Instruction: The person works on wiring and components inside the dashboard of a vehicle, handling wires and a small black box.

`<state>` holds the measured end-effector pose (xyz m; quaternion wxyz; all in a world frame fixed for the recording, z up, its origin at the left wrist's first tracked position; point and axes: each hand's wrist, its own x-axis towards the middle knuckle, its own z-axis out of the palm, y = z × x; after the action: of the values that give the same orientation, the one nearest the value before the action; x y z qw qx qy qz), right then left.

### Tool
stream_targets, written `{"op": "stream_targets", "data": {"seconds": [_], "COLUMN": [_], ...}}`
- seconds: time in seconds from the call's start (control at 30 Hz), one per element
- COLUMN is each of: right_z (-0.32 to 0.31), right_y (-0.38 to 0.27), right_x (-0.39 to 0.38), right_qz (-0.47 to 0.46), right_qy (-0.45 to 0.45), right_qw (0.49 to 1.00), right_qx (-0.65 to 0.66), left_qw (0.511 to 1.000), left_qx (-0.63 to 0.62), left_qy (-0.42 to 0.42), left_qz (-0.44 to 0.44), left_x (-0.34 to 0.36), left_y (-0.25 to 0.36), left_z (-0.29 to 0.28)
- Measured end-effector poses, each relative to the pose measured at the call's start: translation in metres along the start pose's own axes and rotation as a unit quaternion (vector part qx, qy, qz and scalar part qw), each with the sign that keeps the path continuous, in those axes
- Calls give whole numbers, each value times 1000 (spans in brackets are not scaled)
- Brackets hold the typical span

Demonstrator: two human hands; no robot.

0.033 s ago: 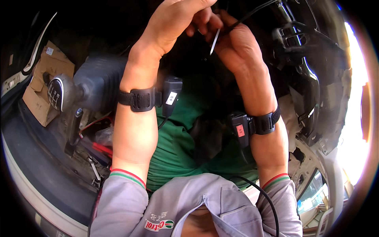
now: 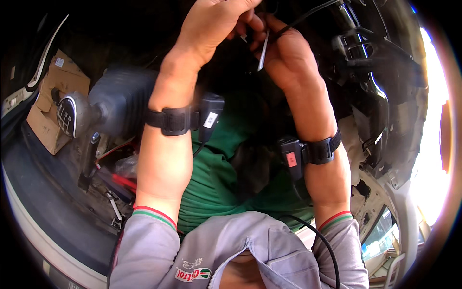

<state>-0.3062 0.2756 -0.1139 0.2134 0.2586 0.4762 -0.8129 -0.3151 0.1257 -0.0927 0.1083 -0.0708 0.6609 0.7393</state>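
My left hand (image 2: pixel 216 29) is raised at the top centre, fingers curled down; what they grip is hidden. My right hand (image 2: pixel 291 55) is just right of it, its curled fingers close to the left hand's. A thin silver rod (image 2: pixel 263 50) hangs between them at the right hand's fingers, beside a black cable (image 2: pixel 303 17) that runs into that hand from the upper right. I cannot tell which fingers hold which. Both forearms wear black straps with small boxes.
I am inside a vehicle, over my green-clad legs (image 2: pixel 216 188). At left are a gear lever (image 2: pixel 67 113), its rubber boot (image 2: pixel 120 96), cardboard (image 2: pixel 48 130) and red objects (image 2: pixel 124 180). Dark metal and plastic framework (image 2: pixel 370 72) lines the right, before a bright opening (image 2: pixel 428 144).
My left hand has shifted slightly right. The silver rod has shifted a little and stands more upright. A small pale piece now shows between the fingers.
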Motion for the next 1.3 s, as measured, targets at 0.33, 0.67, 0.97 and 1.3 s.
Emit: {"op": "stream_targets", "data": {"seconds": [0.33,0.67,0.97,1.3], "right_z": [-17,-11,-13,-21], "right_y": [4,-10,-18,22], "right_x": [-10,-9,-13,13], "right_qz": [-195,-333,-279,-383], "right_qy": [33,-14,-154,-163], "right_qw": [885,814,871,836], "right_qx": [-422,-475,-374,-358], "left_qw": [964,981,989,987], "left_qx": [263,186,-25,12], "left_qy": [-17,-42,-97,-87], "left_qz": [14,-44,-107,-134], "left_x": [17,50,35,28], "left_y": [-25,-43,-26,-24], "left_z": [39,38,26,28]}}
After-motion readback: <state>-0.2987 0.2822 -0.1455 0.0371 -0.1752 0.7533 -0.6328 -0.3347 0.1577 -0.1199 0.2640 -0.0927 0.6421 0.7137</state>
